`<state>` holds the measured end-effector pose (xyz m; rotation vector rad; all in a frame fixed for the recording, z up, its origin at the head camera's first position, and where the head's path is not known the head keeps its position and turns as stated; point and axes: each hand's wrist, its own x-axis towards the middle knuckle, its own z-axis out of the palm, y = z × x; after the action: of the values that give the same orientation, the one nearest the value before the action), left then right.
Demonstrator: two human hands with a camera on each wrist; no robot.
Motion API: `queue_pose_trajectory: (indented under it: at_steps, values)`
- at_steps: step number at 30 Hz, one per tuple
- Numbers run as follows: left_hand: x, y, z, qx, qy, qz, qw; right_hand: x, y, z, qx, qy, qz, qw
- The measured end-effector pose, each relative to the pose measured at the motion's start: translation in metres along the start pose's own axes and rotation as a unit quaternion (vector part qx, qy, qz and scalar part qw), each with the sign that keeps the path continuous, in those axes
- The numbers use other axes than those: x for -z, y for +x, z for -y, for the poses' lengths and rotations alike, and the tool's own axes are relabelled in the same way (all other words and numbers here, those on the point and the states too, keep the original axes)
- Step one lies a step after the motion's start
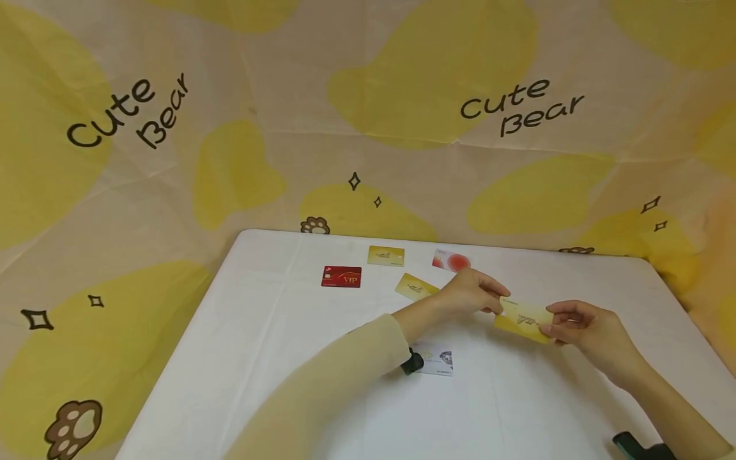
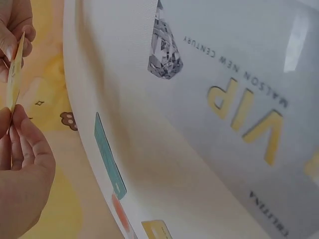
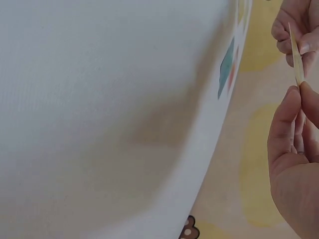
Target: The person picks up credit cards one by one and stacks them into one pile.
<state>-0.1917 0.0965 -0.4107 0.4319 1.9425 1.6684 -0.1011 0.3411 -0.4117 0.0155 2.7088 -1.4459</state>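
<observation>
Both hands hold one yellow card [image 1: 522, 319] above the right half of the white table, its printed face tilted toward the head camera. My left hand [image 1: 468, 292] pinches the card's left edge, while my right hand [image 1: 592, 332] pinches its right edge between thumb and fingers. Each wrist view shows the card nearly edge-on: the left wrist view has my left hand [image 2: 27, 164] below it, and the right wrist view has my right hand [image 3: 299, 154] below it. Under the left wrist lies a grey-white VIP card [image 1: 439, 361], partly covered by a black strap.
On the white table [image 1: 259, 358] lie a red VIP card [image 1: 342, 276], a gold card [image 1: 386, 256], a second gold card [image 1: 415, 287] partly behind the left arm, and a white card with a red circle [image 1: 451, 260]. A teal card [image 2: 109, 162] shows in the wrist views.
</observation>
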Motion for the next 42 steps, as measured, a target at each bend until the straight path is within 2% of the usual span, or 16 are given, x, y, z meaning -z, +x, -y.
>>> queue_pose_trajectory:
  at_steps: [11, 20, 31, 42]
  values:
    - [0.010, -0.011, 0.003, 0.003, -0.028, 0.008, 0.9996, -0.007, -0.006, 0.012, 0.009, 0.014, 0.001, 0.9999]
    - [0.019, -0.020, 0.004, -0.010, -0.023, 0.011, 0.9996, -0.013, -0.007, 0.021, 0.012, 0.033, 0.008, 0.9994]
    - [0.026, -0.031, 0.008, 0.006, -0.028, -0.004, 0.9996, -0.026, -0.008, 0.027, 0.009, 0.059, 0.020, 0.9981]
    - [0.039, -0.049, 0.012, 0.009, -0.018, 0.002, 0.9998, -0.040, -0.008, 0.031, -0.009, 0.077, 0.043, 0.9961]
